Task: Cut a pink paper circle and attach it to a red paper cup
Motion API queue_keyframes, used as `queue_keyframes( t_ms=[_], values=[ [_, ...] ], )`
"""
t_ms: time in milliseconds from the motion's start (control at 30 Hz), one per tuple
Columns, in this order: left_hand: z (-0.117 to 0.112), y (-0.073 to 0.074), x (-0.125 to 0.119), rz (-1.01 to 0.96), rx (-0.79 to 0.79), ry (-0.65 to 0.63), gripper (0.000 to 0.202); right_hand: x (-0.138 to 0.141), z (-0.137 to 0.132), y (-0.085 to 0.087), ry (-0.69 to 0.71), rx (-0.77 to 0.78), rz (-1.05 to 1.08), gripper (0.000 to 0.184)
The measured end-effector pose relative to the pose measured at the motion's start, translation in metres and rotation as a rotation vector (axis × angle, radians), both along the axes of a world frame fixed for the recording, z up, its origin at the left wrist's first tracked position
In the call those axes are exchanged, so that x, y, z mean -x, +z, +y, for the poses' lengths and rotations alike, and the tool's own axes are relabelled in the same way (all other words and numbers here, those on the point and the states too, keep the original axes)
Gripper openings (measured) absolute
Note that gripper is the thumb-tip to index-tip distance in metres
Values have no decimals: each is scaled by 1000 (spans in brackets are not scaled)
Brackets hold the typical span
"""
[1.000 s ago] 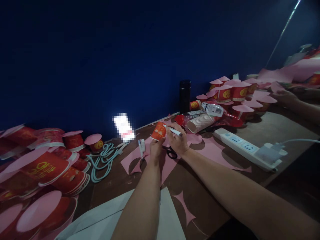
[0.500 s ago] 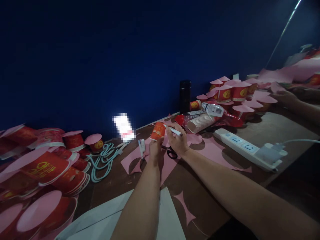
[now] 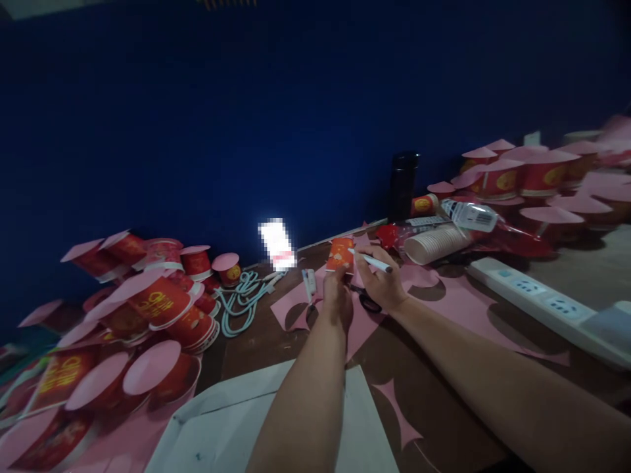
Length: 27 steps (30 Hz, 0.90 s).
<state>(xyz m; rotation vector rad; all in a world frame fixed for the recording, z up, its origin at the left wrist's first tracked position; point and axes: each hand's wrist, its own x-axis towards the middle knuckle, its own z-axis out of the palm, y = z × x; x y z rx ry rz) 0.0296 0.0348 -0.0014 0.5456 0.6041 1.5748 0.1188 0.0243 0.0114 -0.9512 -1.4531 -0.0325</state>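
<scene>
My left hand (image 3: pixel 338 292) is closed on a red paper cup (image 3: pixel 340 253) with a gold pattern, gripping its lower end. In my right hand (image 3: pixel 382 279) is a white marker (image 3: pixel 373 260) with a dark end; its tip meets or nearly meets the cup's right side. Below my hands lie black-handled scissors (image 3: pixel 369 303), partly covered, on pink paper (image 3: pixel 362 335) with round cut-outs. Just left of the cup, a small white tube or pen (image 3: pixel 309 282) rests on the paper.
Red cups with pink paper discs (image 3: pixel 160 299) crowd the left; more (image 3: pixel 522 174) stand back right. A power strip (image 3: pixel 537 299), nested cups (image 3: pixel 436 244) and a black bottle (image 3: pixel 403 187) are on the right. A lit phone (image 3: pixel 277 243) and pale cable (image 3: pixel 241 305) lie left of centre.
The view has turned left, so everything sits further right in the picture and more cups show at left. The other person's hands have left the view. My hands keep the cup and marker.
</scene>
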Motion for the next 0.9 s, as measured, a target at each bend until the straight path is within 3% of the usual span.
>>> queue_keyframes(
  t_ms=[467,900],
  values=[
    [7,-6,5,-76,91,49,14,3,-7,1,-5,-19,-100,13],
    [2,-2,2,16,13,58,17,5,-10,4,22,28,-94,14]
  ],
)
